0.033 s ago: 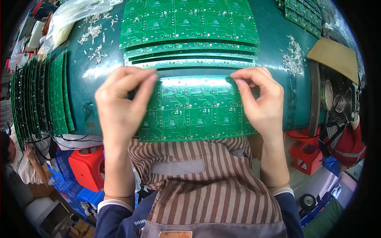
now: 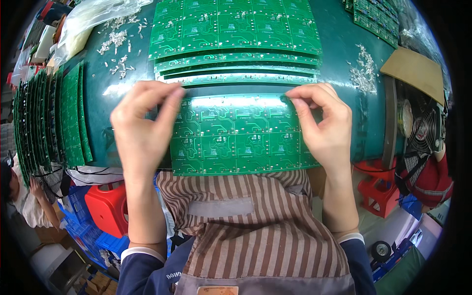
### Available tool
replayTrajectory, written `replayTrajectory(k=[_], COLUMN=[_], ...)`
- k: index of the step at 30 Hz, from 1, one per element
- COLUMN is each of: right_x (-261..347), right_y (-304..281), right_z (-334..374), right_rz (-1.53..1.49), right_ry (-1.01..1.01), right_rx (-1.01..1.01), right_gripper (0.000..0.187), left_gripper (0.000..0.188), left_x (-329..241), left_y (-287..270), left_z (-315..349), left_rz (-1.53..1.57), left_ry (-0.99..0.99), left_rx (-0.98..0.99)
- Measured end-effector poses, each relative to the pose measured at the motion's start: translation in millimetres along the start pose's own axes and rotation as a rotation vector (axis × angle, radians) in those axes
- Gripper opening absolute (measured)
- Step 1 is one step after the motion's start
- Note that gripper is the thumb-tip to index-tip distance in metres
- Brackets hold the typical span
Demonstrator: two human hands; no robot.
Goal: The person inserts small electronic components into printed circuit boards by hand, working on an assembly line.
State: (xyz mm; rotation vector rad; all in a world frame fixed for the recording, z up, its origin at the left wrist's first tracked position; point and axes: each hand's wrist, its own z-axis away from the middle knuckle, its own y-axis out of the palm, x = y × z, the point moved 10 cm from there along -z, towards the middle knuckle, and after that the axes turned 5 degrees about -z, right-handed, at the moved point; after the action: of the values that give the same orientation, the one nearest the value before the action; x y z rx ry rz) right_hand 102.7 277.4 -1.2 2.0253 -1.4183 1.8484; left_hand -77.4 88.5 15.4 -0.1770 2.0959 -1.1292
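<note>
A green circuit board panel (image 2: 236, 142) lies at the table's near edge, right in front of me. My left hand (image 2: 145, 115) is closed in a pinch at the panel's far left corner; whatever its fingertips hold, if anything, is too small to make out. At the far right corner, my right hand (image 2: 322, 113) has thumb and forefinger pinched together over the panel, with a small dark spot at the tips that I cannot name. Just beyond lies a stack of similar green panels (image 2: 233, 29), its layers stepped toward me.
Small clear-and-silver parts (image 2: 115, 42) lie loose at the far left, with another pile (image 2: 363, 71) at the right. Upright circuit boards (image 2: 73, 115) stand in a row at the left. A fan (image 2: 423, 130) sits at the right edge. Red stools (image 2: 108, 209) flank me below the table.
My left hand has shifted a little to the left along the panel's far edge. My right hand and the panel stay where they were.
</note>
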Motion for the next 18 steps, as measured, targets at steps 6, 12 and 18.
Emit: replayTrajectory(k=[6,12,18], right_x=[2.2,0.6,0.0], right_y=[3.1,0.0,-0.4], right_z=[-1.1,1.3,2.5], right_rz=[-0.010,0.034,0.036], right_ry=[-0.015,-0.002,0.009], right_rx=[0.015,0.002,-0.009], right_gripper=[0.010,0.011,0.012], left_gripper=[0.017,0.021,0.020], left_x=[97.1,104.2,95.6], left_y=[-50.9,-53.4,-44.0], left_z=[3.7,-5.4,-21.9], left_rz=[-0.159,-0.234,-0.224], left_ry=[-0.473,-0.489,-0.362], left_rx=[-0.156,-0.133,-0.164])
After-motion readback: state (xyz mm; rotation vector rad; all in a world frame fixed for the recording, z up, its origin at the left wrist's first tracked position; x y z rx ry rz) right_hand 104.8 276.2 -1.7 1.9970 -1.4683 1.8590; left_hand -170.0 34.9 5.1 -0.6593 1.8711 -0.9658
